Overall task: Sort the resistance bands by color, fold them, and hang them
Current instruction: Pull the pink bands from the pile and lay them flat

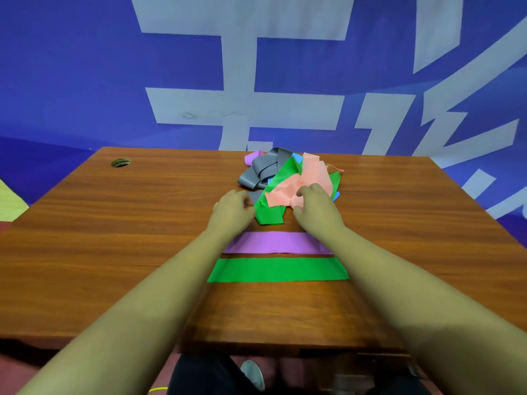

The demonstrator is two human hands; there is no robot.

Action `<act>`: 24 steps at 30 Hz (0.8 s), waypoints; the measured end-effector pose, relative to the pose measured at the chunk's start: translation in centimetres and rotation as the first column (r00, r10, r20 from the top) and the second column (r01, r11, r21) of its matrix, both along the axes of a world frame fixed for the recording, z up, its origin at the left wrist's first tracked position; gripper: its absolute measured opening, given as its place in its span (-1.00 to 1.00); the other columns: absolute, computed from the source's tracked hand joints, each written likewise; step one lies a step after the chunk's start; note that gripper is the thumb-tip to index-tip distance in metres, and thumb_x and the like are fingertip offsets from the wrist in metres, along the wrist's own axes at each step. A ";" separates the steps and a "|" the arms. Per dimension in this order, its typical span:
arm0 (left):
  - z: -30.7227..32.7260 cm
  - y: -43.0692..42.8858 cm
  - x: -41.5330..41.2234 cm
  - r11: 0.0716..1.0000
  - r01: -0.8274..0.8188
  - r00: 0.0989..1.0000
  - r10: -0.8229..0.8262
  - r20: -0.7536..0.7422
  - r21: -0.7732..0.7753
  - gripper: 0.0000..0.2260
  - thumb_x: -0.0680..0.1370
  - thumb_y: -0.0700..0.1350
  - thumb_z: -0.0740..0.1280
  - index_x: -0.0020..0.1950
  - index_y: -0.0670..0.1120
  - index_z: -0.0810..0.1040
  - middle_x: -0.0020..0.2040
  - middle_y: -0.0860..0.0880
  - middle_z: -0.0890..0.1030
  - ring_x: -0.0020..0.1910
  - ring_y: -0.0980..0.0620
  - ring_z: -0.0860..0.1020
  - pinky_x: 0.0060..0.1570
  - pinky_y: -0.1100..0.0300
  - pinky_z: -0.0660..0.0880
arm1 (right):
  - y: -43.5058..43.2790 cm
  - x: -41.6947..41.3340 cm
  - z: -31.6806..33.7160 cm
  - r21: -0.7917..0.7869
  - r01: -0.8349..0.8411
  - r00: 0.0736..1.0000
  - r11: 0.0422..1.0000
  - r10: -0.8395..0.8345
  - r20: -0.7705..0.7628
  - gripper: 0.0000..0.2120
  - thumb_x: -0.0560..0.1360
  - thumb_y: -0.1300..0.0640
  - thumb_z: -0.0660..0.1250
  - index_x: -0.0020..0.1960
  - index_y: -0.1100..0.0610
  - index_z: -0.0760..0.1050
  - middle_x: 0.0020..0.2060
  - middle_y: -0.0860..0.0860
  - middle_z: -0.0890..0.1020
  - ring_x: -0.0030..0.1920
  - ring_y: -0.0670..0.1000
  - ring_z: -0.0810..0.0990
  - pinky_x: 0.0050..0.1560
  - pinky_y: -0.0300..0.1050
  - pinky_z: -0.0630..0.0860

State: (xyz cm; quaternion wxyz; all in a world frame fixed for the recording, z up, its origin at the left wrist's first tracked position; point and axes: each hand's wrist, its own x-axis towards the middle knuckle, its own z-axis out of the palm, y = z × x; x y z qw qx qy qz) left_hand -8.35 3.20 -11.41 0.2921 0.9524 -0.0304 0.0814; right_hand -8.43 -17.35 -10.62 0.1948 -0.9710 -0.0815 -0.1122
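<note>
A tangled heap of resistance bands lies at the far middle of the wooden table (114,223): a grey band (262,169), a crumpled green band (271,212), a pink band (310,175), a bit of purple (252,158) and bits of blue (298,158). My left hand (232,208) touches the green band's left edge with curled fingers. My right hand (315,205) pinches the pink band. Nearer to me lie a folded purple band (273,242) and a folded green band (278,269), flat and parallel.
A round cable hole (121,162) sits at the table's far left corner. A blue wall banner with large white characters (242,104) stands right behind the table. Below the near edge I see dark trousers and a shoe (253,374).
</note>
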 end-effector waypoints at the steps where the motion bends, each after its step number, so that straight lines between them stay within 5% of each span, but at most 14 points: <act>1: -0.3 -0.4 1.0 1.000 0.009 1.000 -0.009 -0.007 -0.004 -0.86 0.44 -0.14 0.34 -0.03 -0.10 0.60 -0.04 -0.09 0.56 -0.02 -0.15 0.55 0.01 0.02 0.49 | 0.2 1.0 -0.1 -0.019 -0.005 1.000 1.000 0.005 0.005 -0.64 0.50 0.19 0.26 0.28 0.21 0.46 0.17 0.18 0.48 0.15 0.23 0.49 0.13 0.07 0.46; 6: -1.9 -2.7 5.6 0.996 0.023 0.996 -0.030 -0.084 -0.088 -0.69 0.52 -0.03 0.38 0.20 -0.15 0.57 0.06 -0.10 0.62 0.07 -0.08 0.56 -0.01 0.13 0.43 | 0.9 5.7 -1.6 -0.099 -0.123 0.992 0.987 0.120 -0.038 -0.56 0.49 0.18 0.29 0.36 0.13 0.42 0.22 0.14 0.49 0.23 0.22 0.46 0.21 0.09 0.44; 11: -3.6 -3.3 8.1 0.974 -0.068 0.990 0.040 -0.132 -0.217 -0.88 0.46 -0.14 0.44 -0.04 -0.13 0.61 -0.08 -0.09 0.67 -0.04 -0.06 0.61 -0.09 0.21 0.45 | 0.7 8.1 -3.6 -0.150 -0.123 0.992 0.981 0.120 -0.030 -0.69 0.49 0.23 0.27 0.22 0.17 0.50 0.12 0.16 0.45 0.15 0.22 0.43 0.11 0.06 0.43; 15: -2.5 -3.2 8.1 0.956 -0.012 1.000 0.018 0.020 -0.293 -0.95 0.45 -0.21 0.40 -0.12 -0.09 0.62 -0.19 -0.01 0.64 -0.25 0.12 0.55 -0.33 0.49 0.33 | 0.1 8.4 -3.2 0.013 -0.088 0.996 0.996 0.087 0.032 -0.73 0.47 0.29 0.27 0.15 0.15 0.52 0.07 0.13 0.50 0.08 0.17 0.50 0.01 0.01 0.45; 19: 1.5 -3.0 7.1 0.879 0.138 0.986 -0.077 0.150 -0.456 -0.89 0.50 -0.17 0.34 -0.15 0.05 0.50 -0.31 0.08 0.54 -0.33 0.12 0.46 -0.26 0.20 0.44 | -0.3 7.6 0.3 0.227 -0.076 0.995 0.971 0.058 0.083 -0.67 0.41 0.25 0.35 0.16 0.13 0.57 0.04 0.07 0.60 0.04 0.04 0.53 -0.01 -0.16 0.39; 24: 8.6 -3.3 5.3 0.832 0.297 0.943 -0.180 0.279 -0.469 -0.93 0.55 -0.20 0.30 -0.05 -0.03 0.47 -0.22 -0.10 0.59 -0.30 0.09 0.46 -0.27 0.20 0.42 | -0.6 5.7 7.4 0.458 -0.131 0.989 0.879 0.081 0.128 -0.88 0.42 0.19 0.45 -0.05 0.10 0.65 -0.10 -0.04 0.65 -0.24 -0.19 0.46 -0.09 -0.22 0.34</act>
